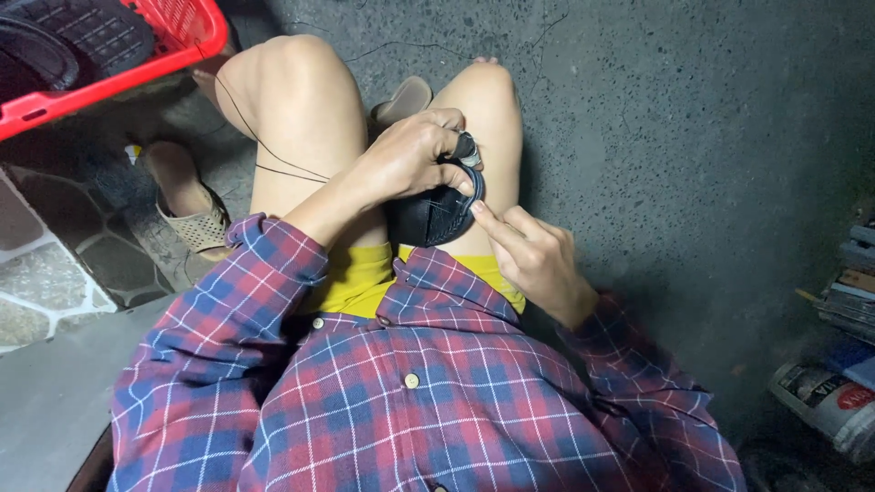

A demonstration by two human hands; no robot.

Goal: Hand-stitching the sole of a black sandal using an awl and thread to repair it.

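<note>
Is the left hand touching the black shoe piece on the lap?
Touching. The head view shows the left hand gripping the top of the black shoe piece, fingers curled over its edge, with no gap. The right hand presses a fingertip against its rim.
</note>
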